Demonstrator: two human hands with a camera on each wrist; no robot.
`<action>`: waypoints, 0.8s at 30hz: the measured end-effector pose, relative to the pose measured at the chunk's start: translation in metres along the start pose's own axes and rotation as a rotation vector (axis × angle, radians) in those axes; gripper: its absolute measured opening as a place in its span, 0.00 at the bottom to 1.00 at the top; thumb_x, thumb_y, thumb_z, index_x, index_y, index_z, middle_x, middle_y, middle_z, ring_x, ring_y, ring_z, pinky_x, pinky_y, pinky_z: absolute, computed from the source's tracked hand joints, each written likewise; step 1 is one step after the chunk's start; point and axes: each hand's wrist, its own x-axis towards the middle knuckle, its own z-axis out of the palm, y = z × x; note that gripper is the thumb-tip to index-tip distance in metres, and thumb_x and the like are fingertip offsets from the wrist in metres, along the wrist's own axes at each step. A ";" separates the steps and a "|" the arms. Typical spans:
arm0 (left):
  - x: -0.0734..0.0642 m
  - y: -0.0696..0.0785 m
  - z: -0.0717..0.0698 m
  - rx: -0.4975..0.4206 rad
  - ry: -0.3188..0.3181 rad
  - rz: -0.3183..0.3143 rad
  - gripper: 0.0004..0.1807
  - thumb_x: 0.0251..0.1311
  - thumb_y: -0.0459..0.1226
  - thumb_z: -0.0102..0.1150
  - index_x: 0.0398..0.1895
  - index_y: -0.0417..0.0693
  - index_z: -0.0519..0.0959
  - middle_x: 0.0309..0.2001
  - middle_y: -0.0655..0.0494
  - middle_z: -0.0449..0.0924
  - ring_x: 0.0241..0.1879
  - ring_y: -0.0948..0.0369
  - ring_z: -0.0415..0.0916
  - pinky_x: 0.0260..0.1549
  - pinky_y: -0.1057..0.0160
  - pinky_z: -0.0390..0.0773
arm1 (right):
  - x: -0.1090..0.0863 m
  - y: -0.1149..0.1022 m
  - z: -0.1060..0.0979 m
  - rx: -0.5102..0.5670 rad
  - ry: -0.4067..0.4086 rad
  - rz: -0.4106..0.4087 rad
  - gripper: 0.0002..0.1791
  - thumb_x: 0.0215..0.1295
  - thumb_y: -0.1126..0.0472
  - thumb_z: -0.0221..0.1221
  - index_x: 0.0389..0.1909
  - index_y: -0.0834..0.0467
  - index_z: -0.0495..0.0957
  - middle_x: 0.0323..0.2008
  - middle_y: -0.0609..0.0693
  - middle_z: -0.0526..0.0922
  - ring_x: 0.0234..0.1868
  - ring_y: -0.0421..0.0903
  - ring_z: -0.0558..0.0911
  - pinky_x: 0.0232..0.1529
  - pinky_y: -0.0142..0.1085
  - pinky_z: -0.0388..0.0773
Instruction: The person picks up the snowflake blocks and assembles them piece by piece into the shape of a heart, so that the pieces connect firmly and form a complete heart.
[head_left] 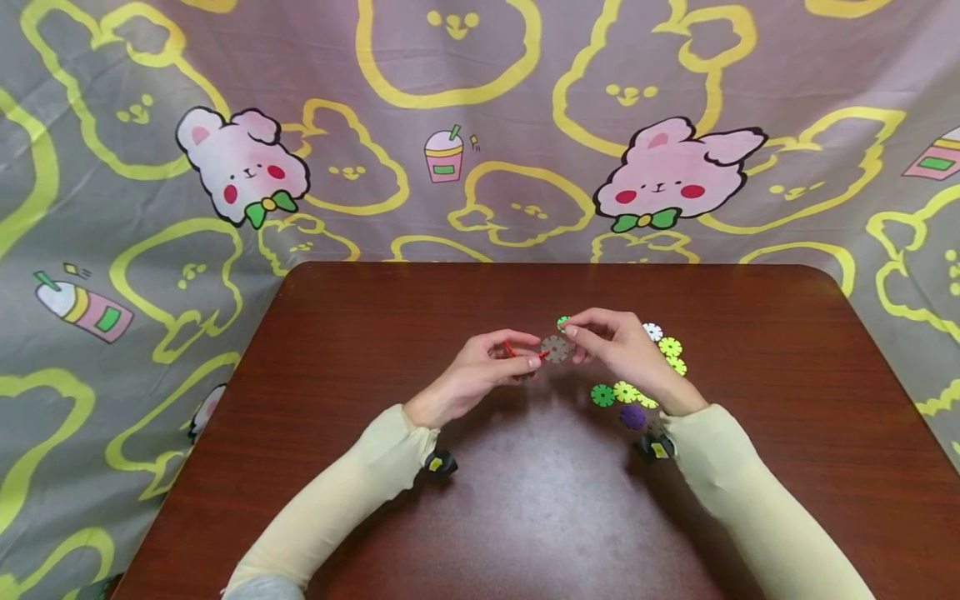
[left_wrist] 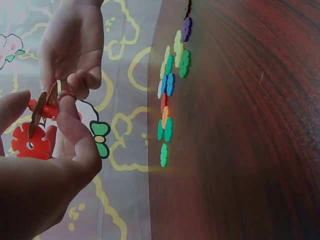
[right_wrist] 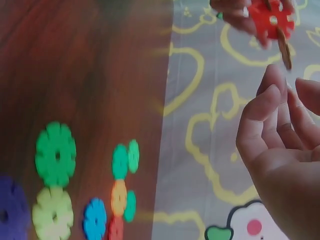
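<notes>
In the head view my left hand pinches a small cluster of notched plastic discs between thumb and fingers. A red disc and a brown disc are slotted together in it, and a further red piece shows between the fingertips. The brown disc juts toward my right hand. In the right wrist view, that hand's fingers are loosely bent and the thumb stands apart from them, with nothing between. The cluster's red disc is just beyond its fingertips.
Loose notched discs lie on the brown table, among them a green disc, a purple disc, a yellow disc and a white disc. Some are partly hidden by the right arm. A patterned cloth hangs behind the table.
</notes>
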 end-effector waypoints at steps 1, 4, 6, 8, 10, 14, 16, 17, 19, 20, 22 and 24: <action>0.000 0.000 0.000 0.010 0.006 0.001 0.19 0.58 0.31 0.63 0.54 0.39 0.77 0.35 0.56 0.81 0.35 0.63 0.80 0.42 0.57 0.80 | 0.000 0.001 -0.003 -0.015 0.009 -0.008 0.12 0.67 0.56 0.60 0.46 0.59 0.81 0.31 0.60 0.84 0.28 0.46 0.83 0.34 0.36 0.82; -0.001 0.001 -0.001 0.010 0.011 0.000 0.18 0.57 0.30 0.64 0.52 0.37 0.78 0.32 0.57 0.82 0.34 0.63 0.79 0.36 0.63 0.79 | 0.001 0.006 -0.012 -0.079 0.036 -0.018 0.12 0.67 0.57 0.60 0.46 0.58 0.81 0.34 0.61 0.84 0.28 0.44 0.83 0.33 0.35 0.81; -0.002 0.001 -0.001 0.000 0.009 0.000 0.17 0.57 0.30 0.64 0.50 0.37 0.78 0.31 0.57 0.83 0.32 0.63 0.79 0.34 0.65 0.78 | 0.002 0.010 -0.019 -0.167 0.046 -0.009 0.11 0.67 0.57 0.59 0.47 0.57 0.81 0.36 0.59 0.85 0.30 0.44 0.83 0.32 0.35 0.79; -0.002 0.001 -0.002 -0.006 0.006 0.003 0.16 0.57 0.30 0.64 0.49 0.36 0.78 0.30 0.58 0.83 0.32 0.63 0.80 0.33 0.66 0.77 | 0.001 0.016 -0.025 -0.259 0.042 0.008 0.12 0.67 0.57 0.59 0.47 0.57 0.81 0.39 0.56 0.85 0.31 0.45 0.82 0.31 0.35 0.77; -0.003 0.001 -0.003 0.001 0.006 0.005 0.15 0.56 0.30 0.64 0.47 0.35 0.79 0.29 0.58 0.84 0.31 0.62 0.79 0.33 0.67 0.77 | 0.001 0.022 -0.031 -0.356 0.023 0.027 0.12 0.67 0.58 0.59 0.47 0.58 0.80 0.40 0.54 0.85 0.32 0.47 0.80 0.30 0.35 0.74; -0.003 0.000 -0.004 0.023 0.012 0.002 0.12 0.55 0.31 0.65 0.42 0.36 0.81 0.28 0.59 0.84 0.29 0.61 0.76 0.32 0.68 0.75 | -0.001 0.039 -0.037 -0.490 -0.032 0.051 0.14 0.64 0.60 0.61 0.47 0.63 0.80 0.41 0.57 0.83 0.33 0.48 0.77 0.31 0.37 0.73; -0.003 -0.001 -0.005 0.020 0.012 -0.002 0.11 0.55 0.31 0.66 0.41 0.36 0.81 0.27 0.58 0.84 0.29 0.62 0.76 0.31 0.67 0.76 | -0.002 0.048 -0.039 -0.535 -0.055 0.062 0.14 0.63 0.61 0.62 0.47 0.64 0.80 0.41 0.58 0.83 0.35 0.50 0.78 0.34 0.40 0.75; -0.003 -0.001 -0.005 0.017 0.011 -0.003 0.11 0.55 0.31 0.66 0.41 0.36 0.81 0.27 0.58 0.84 0.28 0.62 0.77 0.31 0.67 0.76 | -0.002 0.052 -0.039 -0.556 -0.062 0.068 0.15 0.62 0.61 0.63 0.47 0.64 0.80 0.42 0.59 0.83 0.37 0.50 0.78 0.36 0.41 0.76; -0.003 -0.001 -0.005 0.013 0.011 -0.005 0.11 0.55 0.31 0.66 0.40 0.36 0.82 0.27 0.58 0.84 0.27 0.63 0.77 0.31 0.67 0.75 | -0.003 0.060 -0.038 -0.575 -0.073 0.068 0.15 0.61 0.63 0.63 0.47 0.65 0.80 0.42 0.59 0.84 0.40 0.52 0.80 0.40 0.45 0.78; -0.003 -0.001 -0.005 0.009 0.011 -0.004 0.10 0.54 0.31 0.67 0.40 0.36 0.82 0.26 0.58 0.84 0.27 0.63 0.77 0.31 0.67 0.75 | -0.003 0.062 -0.037 -0.576 -0.079 0.066 0.15 0.61 0.64 0.63 0.47 0.66 0.80 0.42 0.60 0.84 0.41 0.54 0.80 0.41 0.47 0.78; -0.003 -0.002 -0.005 0.001 0.014 -0.003 0.09 0.54 0.30 0.67 0.39 0.36 0.82 0.26 0.58 0.84 0.27 0.64 0.78 0.30 0.68 0.75 | -0.003 0.067 -0.036 -0.580 -0.083 0.054 0.14 0.60 0.65 0.63 0.46 0.68 0.80 0.41 0.61 0.84 0.42 0.56 0.81 0.43 0.50 0.79; -0.003 -0.002 -0.004 0.002 0.022 0.001 0.09 0.54 0.30 0.67 0.38 0.37 0.82 0.26 0.59 0.83 0.26 0.64 0.77 0.30 0.68 0.74 | -0.003 0.069 -0.034 -0.575 -0.082 0.042 0.14 0.59 0.67 0.63 0.45 0.69 0.80 0.40 0.62 0.85 0.42 0.57 0.82 0.44 0.51 0.79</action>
